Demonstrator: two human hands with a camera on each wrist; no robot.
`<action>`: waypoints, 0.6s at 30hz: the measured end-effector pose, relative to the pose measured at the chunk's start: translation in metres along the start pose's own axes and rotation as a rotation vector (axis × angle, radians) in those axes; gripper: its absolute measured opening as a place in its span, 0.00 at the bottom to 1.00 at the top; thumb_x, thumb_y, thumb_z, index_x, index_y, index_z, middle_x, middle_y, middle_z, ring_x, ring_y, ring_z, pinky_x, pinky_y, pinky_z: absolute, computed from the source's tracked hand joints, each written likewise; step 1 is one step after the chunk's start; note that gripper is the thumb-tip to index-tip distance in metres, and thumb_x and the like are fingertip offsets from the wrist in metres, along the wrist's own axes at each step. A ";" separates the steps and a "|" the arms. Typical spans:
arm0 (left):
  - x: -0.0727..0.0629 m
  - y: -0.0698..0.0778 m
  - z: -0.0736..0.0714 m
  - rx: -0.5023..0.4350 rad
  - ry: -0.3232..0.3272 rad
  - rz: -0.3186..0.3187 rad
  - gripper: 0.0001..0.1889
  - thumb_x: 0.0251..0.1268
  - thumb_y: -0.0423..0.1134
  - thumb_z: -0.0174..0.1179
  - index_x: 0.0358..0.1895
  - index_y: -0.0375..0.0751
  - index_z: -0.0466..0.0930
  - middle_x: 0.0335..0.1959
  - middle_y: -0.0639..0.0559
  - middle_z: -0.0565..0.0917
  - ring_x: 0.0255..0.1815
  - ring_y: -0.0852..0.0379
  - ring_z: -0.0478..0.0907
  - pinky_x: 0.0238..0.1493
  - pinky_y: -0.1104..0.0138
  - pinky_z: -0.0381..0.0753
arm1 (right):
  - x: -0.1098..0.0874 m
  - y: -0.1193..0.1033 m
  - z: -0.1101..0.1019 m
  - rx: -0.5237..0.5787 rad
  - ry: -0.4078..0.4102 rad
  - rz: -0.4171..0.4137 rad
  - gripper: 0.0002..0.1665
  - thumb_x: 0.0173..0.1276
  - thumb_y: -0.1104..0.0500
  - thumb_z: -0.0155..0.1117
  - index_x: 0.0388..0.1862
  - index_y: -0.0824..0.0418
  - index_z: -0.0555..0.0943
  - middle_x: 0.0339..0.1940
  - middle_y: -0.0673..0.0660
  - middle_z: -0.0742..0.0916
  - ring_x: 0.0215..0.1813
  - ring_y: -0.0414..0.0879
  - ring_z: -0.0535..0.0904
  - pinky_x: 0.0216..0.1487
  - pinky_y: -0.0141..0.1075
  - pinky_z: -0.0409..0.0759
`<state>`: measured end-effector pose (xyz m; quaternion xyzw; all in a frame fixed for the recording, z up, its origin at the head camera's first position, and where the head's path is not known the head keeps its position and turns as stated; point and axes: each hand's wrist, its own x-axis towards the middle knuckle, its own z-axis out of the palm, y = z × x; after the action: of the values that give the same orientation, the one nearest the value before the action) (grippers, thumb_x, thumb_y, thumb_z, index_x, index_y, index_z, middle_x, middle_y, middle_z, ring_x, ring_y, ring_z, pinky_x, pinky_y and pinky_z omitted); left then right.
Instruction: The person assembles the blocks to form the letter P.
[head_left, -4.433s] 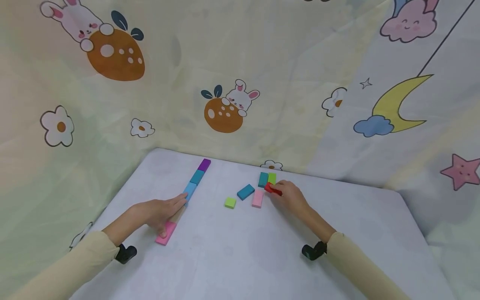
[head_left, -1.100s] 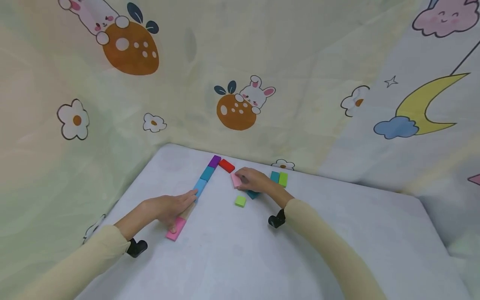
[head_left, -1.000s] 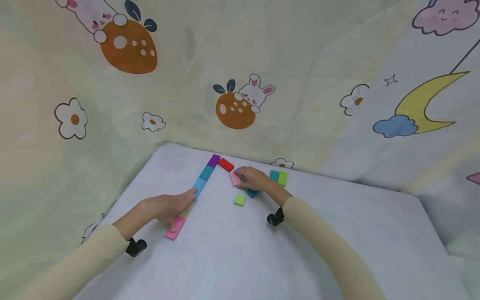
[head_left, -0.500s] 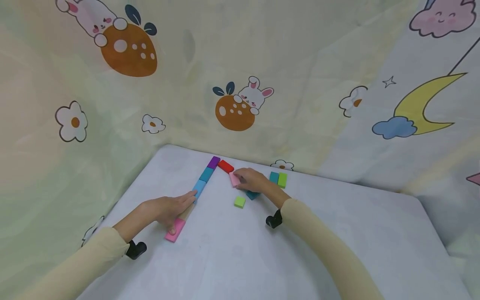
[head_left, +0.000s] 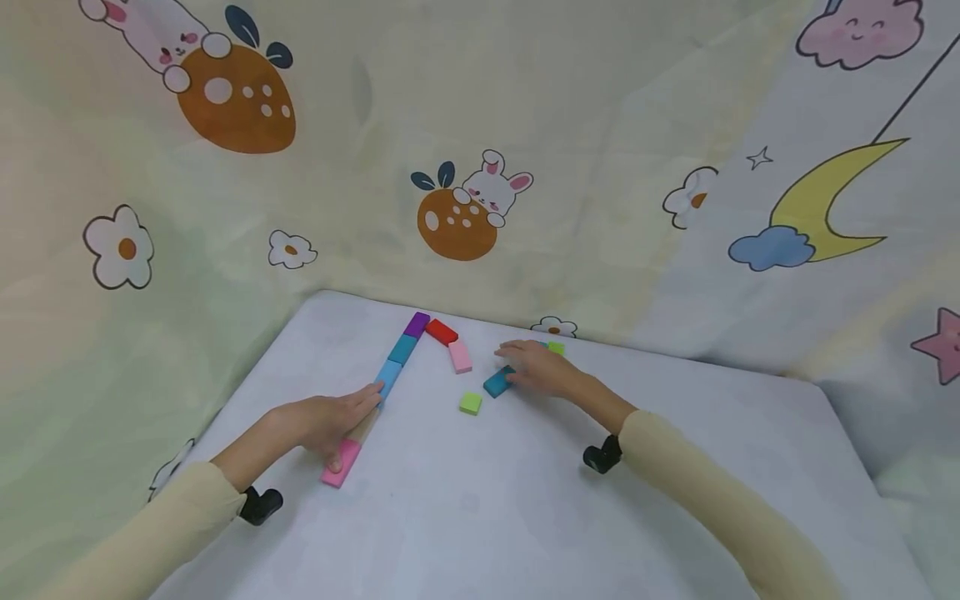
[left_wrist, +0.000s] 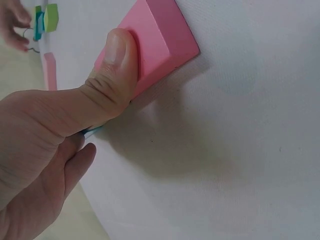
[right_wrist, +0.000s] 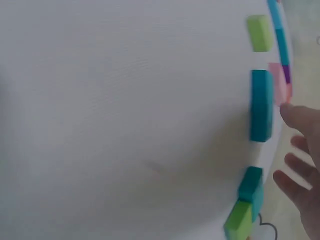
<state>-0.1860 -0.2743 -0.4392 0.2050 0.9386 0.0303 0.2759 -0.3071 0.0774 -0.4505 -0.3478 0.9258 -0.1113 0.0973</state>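
My left hand lies along a slanting row of blocks, its thumb pressing the bright pink block and its straight fingers on the light blue block. Between them shows a tan block; beyond come a teal block and a purple block. From the purple end a red block angles off, with a pale pink block at its near end. My right hand holds nothing, fingers spread, close to a blue-teal block. In the head view it mostly hides another teal block.
A small lime block lies in front of the blue-teal one. A second lime block sits against the teal block at the back. The white table meets a printed cloth wall behind.
The red block, then the pale pink block, came left to the purple end of the row. My right hand has let go of the pale pink block and moved right. My left hand stays put.
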 end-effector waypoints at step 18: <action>-0.005 0.004 0.000 0.009 0.002 -0.009 0.59 0.43 0.42 0.78 0.76 0.40 0.45 0.80 0.47 0.44 0.63 0.50 0.70 0.52 0.59 0.83 | -0.027 0.001 0.007 -0.085 -0.195 -0.136 0.31 0.63 0.58 0.70 0.64 0.52 0.72 0.67 0.52 0.76 0.66 0.49 0.73 0.64 0.41 0.78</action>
<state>-0.1811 -0.2729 -0.4362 0.2018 0.9399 0.0252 0.2742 -0.2863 0.0951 -0.4549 -0.4229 0.8900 -0.0439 0.1645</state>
